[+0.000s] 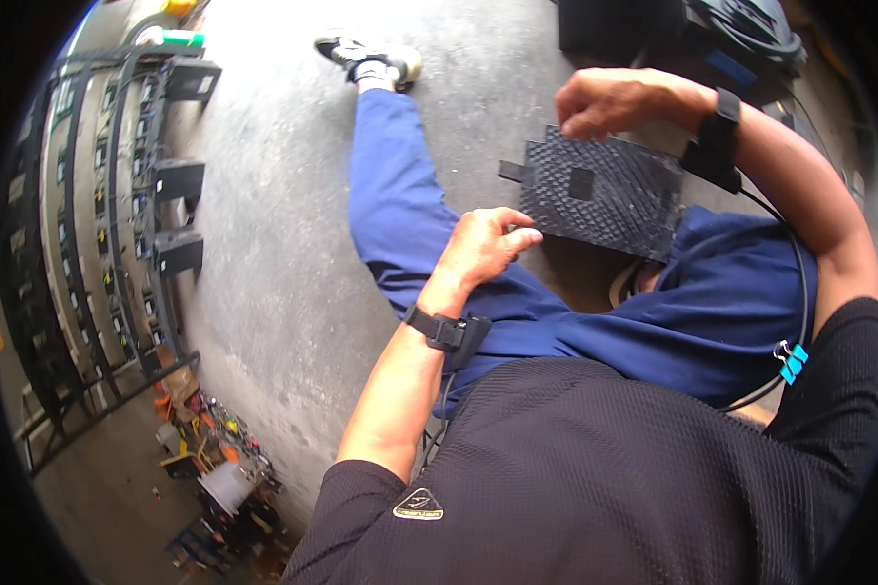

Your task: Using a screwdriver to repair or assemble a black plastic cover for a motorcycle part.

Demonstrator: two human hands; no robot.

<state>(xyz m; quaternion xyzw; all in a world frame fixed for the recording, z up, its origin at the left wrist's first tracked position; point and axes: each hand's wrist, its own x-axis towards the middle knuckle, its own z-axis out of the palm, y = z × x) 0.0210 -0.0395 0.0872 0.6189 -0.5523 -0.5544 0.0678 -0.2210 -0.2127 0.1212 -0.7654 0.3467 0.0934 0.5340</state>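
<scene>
A black textured panel (615, 195), roughly rectangular with a small square patch near its middle, lies in front of me by my bent right leg. My left hand (483, 244) is at the panel's near left edge, thumb and forefinger apart; whether they touch it I cannot tell. Over the far edge of the panel hovers my right hand (615, 102), its fingers curled in and pressed together. What it pinches, if anything, is hidden. A short black tab (510, 171) sticks out from the panel's left side.
On the left stands a dark metal rack (132, 224) with several black boxes. Assorted tools and parts (229, 463) lie at lower left. A black case with coiled cable (741, 39) sits at the far right. My outstretched left leg (395, 185) crosses the concrete floor (263, 195).
</scene>
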